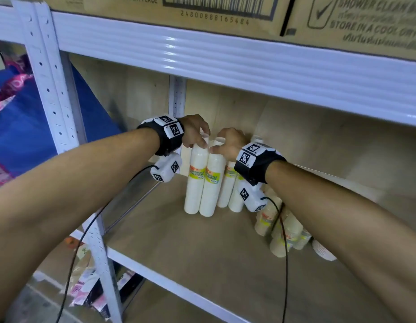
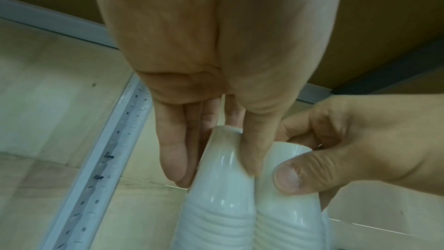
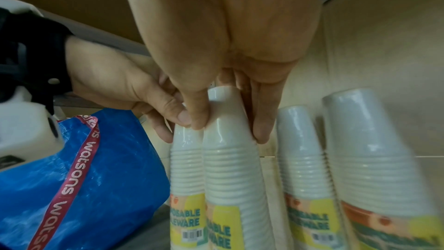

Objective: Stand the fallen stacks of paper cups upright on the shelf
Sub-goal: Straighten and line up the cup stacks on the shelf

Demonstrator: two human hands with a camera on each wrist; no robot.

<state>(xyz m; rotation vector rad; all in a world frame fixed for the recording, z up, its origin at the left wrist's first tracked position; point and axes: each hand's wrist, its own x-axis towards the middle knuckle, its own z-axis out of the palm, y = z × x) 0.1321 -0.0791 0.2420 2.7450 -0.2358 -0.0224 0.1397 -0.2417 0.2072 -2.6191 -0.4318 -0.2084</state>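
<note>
Two wrapped stacks of white paper cups stand upright side by side on the wooden shelf (image 1: 190,257). My left hand (image 1: 200,141) grips the top of the left stack (image 1: 195,183), fingers and thumb curled round it; the left wrist view shows that hand (image 2: 216,172) close up on the stack (image 2: 216,216). My right hand (image 1: 219,145) pinches the top of the right stack (image 1: 213,185), seen in the right wrist view with the hand (image 3: 230,130) round the stack (image 3: 230,174). Two more white stacks (image 3: 302,155) stand just behind to the right.
Tan cup stacks (image 1: 284,231) and a white pack (image 1: 323,250) sit at the right, partly under my right forearm. A white steel upright (image 1: 48,85) and the upper shelf beam (image 1: 225,57) frame the bay. A blue bag (image 3: 100,178) lies left of the shelf.
</note>
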